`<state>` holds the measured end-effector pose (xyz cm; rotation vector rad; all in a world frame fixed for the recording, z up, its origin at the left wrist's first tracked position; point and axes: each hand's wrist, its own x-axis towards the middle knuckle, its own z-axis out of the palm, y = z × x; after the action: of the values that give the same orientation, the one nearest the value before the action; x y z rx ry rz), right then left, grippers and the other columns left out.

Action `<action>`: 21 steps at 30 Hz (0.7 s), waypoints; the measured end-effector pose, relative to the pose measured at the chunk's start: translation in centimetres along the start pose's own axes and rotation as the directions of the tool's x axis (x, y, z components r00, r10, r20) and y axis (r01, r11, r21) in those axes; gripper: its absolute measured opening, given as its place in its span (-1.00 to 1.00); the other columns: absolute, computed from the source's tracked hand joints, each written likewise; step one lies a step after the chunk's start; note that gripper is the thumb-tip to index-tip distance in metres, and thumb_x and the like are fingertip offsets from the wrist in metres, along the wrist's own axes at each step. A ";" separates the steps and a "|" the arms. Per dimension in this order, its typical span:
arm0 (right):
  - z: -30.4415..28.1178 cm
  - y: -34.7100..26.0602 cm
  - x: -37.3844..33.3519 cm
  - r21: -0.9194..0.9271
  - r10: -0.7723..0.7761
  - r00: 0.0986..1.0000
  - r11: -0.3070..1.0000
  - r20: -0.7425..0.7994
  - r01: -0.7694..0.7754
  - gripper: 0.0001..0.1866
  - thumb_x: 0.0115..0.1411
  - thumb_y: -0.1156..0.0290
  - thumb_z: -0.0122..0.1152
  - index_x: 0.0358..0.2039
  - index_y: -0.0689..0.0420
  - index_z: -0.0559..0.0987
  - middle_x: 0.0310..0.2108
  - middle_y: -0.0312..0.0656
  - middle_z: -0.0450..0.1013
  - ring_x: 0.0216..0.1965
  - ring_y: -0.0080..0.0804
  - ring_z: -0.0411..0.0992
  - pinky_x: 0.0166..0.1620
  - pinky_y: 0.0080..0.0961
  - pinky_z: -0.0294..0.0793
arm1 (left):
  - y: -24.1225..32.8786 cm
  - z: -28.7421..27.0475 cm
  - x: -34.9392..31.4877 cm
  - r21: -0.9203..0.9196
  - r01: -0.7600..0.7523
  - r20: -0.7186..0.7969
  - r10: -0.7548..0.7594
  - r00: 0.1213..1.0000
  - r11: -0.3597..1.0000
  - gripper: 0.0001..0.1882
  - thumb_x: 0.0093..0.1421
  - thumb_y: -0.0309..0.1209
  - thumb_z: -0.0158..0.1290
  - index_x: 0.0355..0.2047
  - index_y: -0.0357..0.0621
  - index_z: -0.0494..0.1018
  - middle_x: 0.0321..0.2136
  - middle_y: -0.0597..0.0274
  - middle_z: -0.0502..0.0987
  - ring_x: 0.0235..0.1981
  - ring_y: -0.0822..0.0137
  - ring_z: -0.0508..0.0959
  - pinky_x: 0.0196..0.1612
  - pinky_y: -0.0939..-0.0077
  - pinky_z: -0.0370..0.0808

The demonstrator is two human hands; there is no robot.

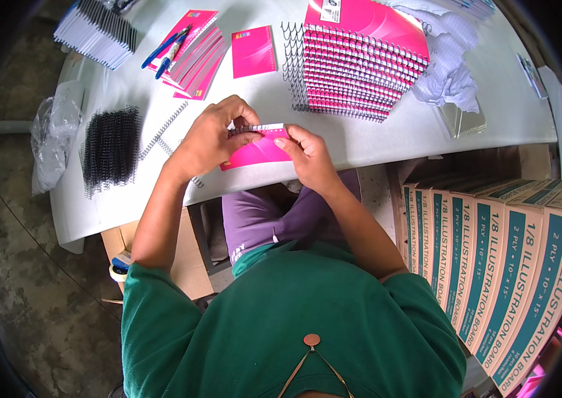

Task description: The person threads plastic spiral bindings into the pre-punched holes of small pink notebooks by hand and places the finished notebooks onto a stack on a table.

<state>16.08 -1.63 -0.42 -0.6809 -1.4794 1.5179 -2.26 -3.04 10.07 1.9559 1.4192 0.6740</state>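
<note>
A pink notebook [259, 154] lies near the table's front edge, its far edge punched with a row of holes. Along that edge runs a dark binding coil [244, 130], pinched between the thumb and fingers of my left hand [218, 136]. My right hand [312, 158] grips the notebook's right end, thumb on the cover and fingers behind. How far the coil passes through the holes is hidden by my fingers. Loose coils [164, 130] lie just left of my left hand, partly under the wrist.
Black coils [110, 149] are heaped at left, beside a clear plastic bag [57, 142]. Beyond my hands lie pink booklets [196, 63] with pens [173, 52], a single booklet [253, 53] and a coil-bound notebook stack [360, 76]. Cardboard boxes [486, 259] stand at right.
</note>
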 end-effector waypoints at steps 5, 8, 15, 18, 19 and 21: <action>0.0 -0.6 -0.3 -0.095 -0.010 1.000 0.995 -0.021 0.008 -0.79 0.18 0.47 0.05 -0.19 0.28 0.47 -0.46 -0.12 0.47 -0.45 -0.59 0.36 -0.32 -0.60 0.37 | 1.8 0.6 -0.4 0.369 -0.086 0.011 0.089 0.996 0.926 -0.78 -0.01 -0.43 0.16 -0.31 -0.16 0.47 -0.39 0.17 0.46 -0.36 0.25 0.44 -0.13 0.43 0.27; 0.2 -1.4 -0.5 -0.119 -0.051 0.998 0.992 -0.022 0.048 -0.80 0.18 0.49 0.03 -0.19 0.26 0.48 -0.46 -0.12 0.48 -0.48 -0.56 0.38 -0.35 -0.61 0.38 | 2.8 0.4 -0.5 0.401 0.032 0.050 -0.057 0.997 0.916 -0.66 -0.05 -0.31 0.20 -0.24 -0.08 0.46 -0.21 0.07 0.41 -0.19 0.16 0.41 -0.03 0.34 0.17; 1.0 -2.4 -1.1 -0.253 -0.165 0.984 0.956 -0.060 0.145 -0.79 0.14 0.59 0.00 -0.20 0.21 0.51 -0.43 -0.05 0.49 -0.44 -0.31 0.50 -0.35 -0.55 0.44 | -1.7 9.4 -4.9 0.425 -0.154 -0.262 0.284 0.922 0.892 0.04 -0.12 0.36 -0.09 0.20 -0.15 0.04 0.19 -0.22 -0.02 0.24 -0.26 -0.17 0.19 -0.15 -0.27; 1.1 -1.5 -1.4 -0.273 -0.247 0.967 0.936 -0.063 0.221 -0.75 0.10 0.62 0.03 -0.19 0.18 0.51 -0.39 -0.05 0.49 -0.39 -0.23 0.51 -0.34 -0.50 0.46 | -3.1 10.3 -7.3 0.695 -0.246 -0.150 0.471 0.869 0.676 0.13 -0.10 0.41 -0.17 0.20 -0.32 -0.06 0.22 -0.27 -0.14 0.25 -0.31 -0.24 0.17 -0.22 -0.37; 1.5 -1.6 -1.8 -0.301 -0.291 0.956 0.915 -0.032 0.268 -0.75 0.10 0.62 0.03 -0.19 0.18 0.51 -0.39 -0.05 0.49 -0.39 -0.23 0.51 -0.35 -0.50 0.46 | -2.5 8.5 -5.9 0.781 -0.137 -0.221 0.474 0.853 0.610 0.20 -0.05 0.38 -0.16 0.22 -0.41 -0.31 0.19 -0.45 -0.23 0.23 -0.37 -0.24 0.17 -0.24 -0.36; 2.5 -2.6 -1.6 -0.348 -0.390 0.920 0.857 0.045 0.380 -0.75 0.09 0.63 0.03 -0.19 0.18 0.51 -0.39 -0.06 0.50 -0.40 -0.22 0.51 -0.35 -0.49 0.46 | -0.1 4.2 -2.7 0.735 0.156 -0.514 0.391 0.763 0.660 0.24 -0.07 0.40 -0.19 0.20 -0.48 -0.36 0.19 -0.49 -0.31 0.23 -0.39 -0.30 0.16 -0.26 -0.37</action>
<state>15.23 -4.48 2.19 -0.5597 -1.7648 0.9427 -0.12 -6.38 7.07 2.6256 2.2802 1.0019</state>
